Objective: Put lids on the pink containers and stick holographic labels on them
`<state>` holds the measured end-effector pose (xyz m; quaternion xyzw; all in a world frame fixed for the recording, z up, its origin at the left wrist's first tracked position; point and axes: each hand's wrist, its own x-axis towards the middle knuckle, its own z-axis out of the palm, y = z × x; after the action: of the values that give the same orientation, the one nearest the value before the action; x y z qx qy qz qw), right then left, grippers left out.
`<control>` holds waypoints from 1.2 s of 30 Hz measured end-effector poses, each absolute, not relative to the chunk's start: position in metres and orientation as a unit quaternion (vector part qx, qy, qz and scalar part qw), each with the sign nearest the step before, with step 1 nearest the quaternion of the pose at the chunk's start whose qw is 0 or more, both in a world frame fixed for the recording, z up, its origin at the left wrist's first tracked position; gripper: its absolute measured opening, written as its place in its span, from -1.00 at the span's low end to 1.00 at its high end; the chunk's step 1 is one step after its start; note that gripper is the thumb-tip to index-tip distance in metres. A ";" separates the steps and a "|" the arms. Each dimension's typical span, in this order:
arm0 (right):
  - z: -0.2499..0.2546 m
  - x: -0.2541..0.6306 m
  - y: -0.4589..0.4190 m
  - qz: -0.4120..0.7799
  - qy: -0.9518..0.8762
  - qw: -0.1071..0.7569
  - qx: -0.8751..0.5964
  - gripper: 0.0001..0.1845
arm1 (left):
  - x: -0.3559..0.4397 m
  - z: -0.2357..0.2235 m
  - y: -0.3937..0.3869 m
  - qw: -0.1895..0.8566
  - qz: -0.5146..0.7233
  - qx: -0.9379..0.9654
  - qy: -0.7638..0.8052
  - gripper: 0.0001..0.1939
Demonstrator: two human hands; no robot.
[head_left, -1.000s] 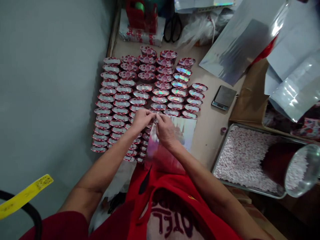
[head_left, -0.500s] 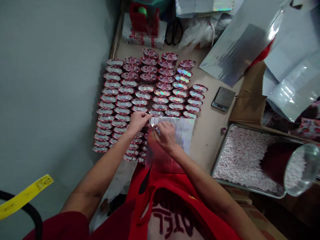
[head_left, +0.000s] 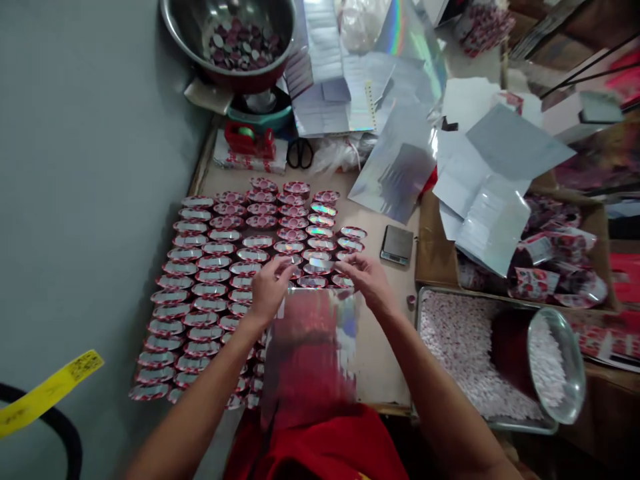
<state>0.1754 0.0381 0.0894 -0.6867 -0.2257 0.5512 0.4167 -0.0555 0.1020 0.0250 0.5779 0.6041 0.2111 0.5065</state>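
Observation:
Rows of small red-and-pink packs (head_left: 214, 263) stand close together on the table, most with a pale shiny strip along the top. My right hand (head_left: 370, 280) is over the near right packs, thumb and forefinger pinching the end of a small shiny sticker (head_left: 320, 264). To its left, my left hand (head_left: 270, 287) has its fingers curled and their tips close together. Whatever may be between them is too small to make out. Below both hands a reflective silver sheet (head_left: 310, 353) lies at the near table edge, mirroring red clothing.
A small scale (head_left: 397, 244) sits right of the packs. Beyond it are a tray (head_left: 423, 320) of small pale pieces with a tilted metal bowl (head_left: 575, 373), and a carton (head_left: 430, 260) of packs. Scissors (head_left: 300, 155), a tape dispenser (head_left: 250, 141) and a steel bowl (head_left: 175, 27) are behind.
My hands have moved apart and off the silver sheet toward the packs. A small sticker now shows at my right fingertips. The view has tilted up, showing more of the back.

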 end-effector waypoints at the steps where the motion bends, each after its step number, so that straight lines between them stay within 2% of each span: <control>1: 0.085 0.182 0.047 0.546 -0.228 0.422 -0.687 -0.48 | -0.039 0.025 0.114 0.595 0.223 0.501 0.587 -0.56; 3: 0.078 0.190 0.064 0.529 -0.245 0.435 -0.686 -0.48 | -0.010 0.024 0.136 0.732 0.222 0.349 0.540 -0.40; 6: 0.072 0.199 0.081 0.518 -0.262 0.450 -0.679 -0.49 | 0.016 0.024 0.160 0.811 0.207 0.234 0.495 -0.25; 9: 0.069 0.206 0.090 0.521 -0.263 0.450 -0.676 -0.51 | 0.025 0.025 0.168 0.813 0.215 0.230 0.489 -0.23; 15: 0.074 0.209 0.097 0.558 -0.233 0.455 -0.653 -0.51 | 0.037 0.013 0.172 0.775 0.221 0.272 0.525 -0.32; 21: 0.070 0.213 0.106 0.565 -0.219 0.450 -0.656 -0.47 | 0.038 0.015 0.178 0.790 0.197 0.237 0.530 -0.31; 31: 0.033 0.241 0.132 0.534 -0.252 0.414 -0.693 -0.46 | 0.057 0.003 0.191 0.732 0.225 0.324 0.556 -0.60; 33: 0.025 0.250 0.149 0.494 -0.277 0.402 -0.719 -0.49 | 0.066 -0.004 0.204 0.676 0.239 0.382 0.583 -0.69; 36: 0.015 0.263 0.185 0.418 -0.345 0.339 -0.769 -0.59 | 0.080 -0.013 0.228 0.494 0.261 0.533 0.636 -0.78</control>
<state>0.2627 0.1853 0.0149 -0.7693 -0.3447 0.4179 0.3388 0.0801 0.2282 -0.0126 0.5329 0.6357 0.2609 0.4938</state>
